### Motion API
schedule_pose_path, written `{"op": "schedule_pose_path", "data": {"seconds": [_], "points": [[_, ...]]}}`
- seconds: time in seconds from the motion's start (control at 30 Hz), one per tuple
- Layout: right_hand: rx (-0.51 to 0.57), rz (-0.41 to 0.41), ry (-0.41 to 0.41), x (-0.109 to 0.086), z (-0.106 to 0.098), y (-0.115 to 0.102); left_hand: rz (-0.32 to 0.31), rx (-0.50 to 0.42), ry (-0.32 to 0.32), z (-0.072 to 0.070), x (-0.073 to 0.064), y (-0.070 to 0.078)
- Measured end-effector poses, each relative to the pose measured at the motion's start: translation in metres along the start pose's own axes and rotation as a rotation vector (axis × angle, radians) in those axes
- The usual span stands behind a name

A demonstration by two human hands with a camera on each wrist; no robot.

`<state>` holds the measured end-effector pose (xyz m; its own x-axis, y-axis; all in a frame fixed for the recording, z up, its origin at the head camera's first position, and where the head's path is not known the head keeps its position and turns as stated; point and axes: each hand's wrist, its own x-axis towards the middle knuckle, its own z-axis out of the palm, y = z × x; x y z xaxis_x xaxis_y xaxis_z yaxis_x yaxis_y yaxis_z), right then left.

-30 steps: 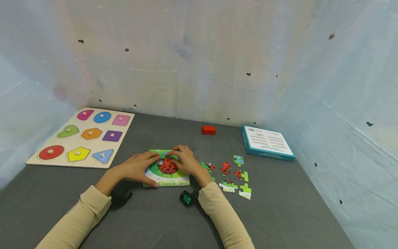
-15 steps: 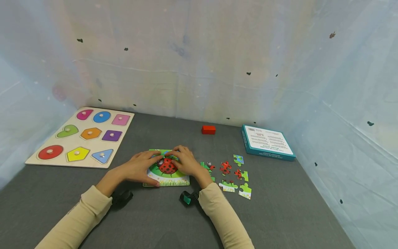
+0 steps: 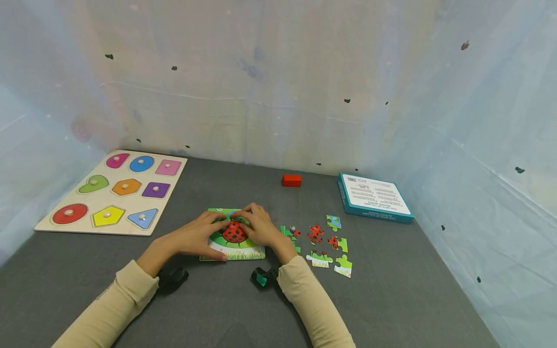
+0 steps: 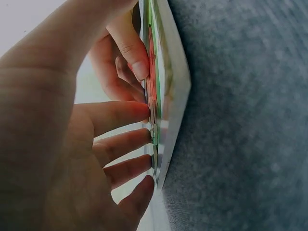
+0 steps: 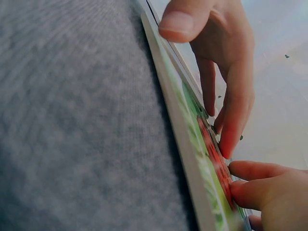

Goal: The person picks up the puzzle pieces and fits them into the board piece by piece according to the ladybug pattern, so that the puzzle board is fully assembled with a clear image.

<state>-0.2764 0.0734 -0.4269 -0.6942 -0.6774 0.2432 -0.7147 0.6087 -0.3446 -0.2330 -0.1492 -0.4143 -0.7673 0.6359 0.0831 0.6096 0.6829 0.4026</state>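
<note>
Ladybug puzzle board [image 3: 243,254]: lies flat on the grey table surface [image 3: 413,290], between both hands. Left hand [image 3: 196,238]: fingers extended and spread, clasping nothing; fingertips touch the picture side, thumb at the near edge, its contact there unclear. Right hand [image 3: 261,229]: fingers slightly bent, unclenched; thumb and fingertips rest on the ladybug area. Loose jigsaw pieces [image 3: 315,235] lie just right of the right hand. Red block [image 3: 291,181] sits beyond the board; teal box [image 3: 376,198] stands well apart, far right.
</note>
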Motion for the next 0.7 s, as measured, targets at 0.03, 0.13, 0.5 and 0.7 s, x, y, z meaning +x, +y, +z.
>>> {"op": "schedule_pose_path", "data": {"seconds": [0.03, 0.13, 0.5, 0.7], "points": [[0.0, -0.001, 0.0, 0.0, 0.0, 0.0, -0.004, -0.005, -0.003, 0.0, 0.0, 0.0], [-0.002, -0.006, 0.0, 0.0, 0.0, 0.001, -0.012, -0.007, -0.006, -0.001, -0.001, 0.002], [-0.026, -0.006, -0.002, 0.0, -0.001, 0.0, -0.009, -0.009, -0.002, -0.001, -0.002, 0.003], [0.001, -0.05, -0.008, -0.002, -0.01, 0.003, -0.009, 0.01, -0.011, -0.001, -0.002, 0.003]]}}
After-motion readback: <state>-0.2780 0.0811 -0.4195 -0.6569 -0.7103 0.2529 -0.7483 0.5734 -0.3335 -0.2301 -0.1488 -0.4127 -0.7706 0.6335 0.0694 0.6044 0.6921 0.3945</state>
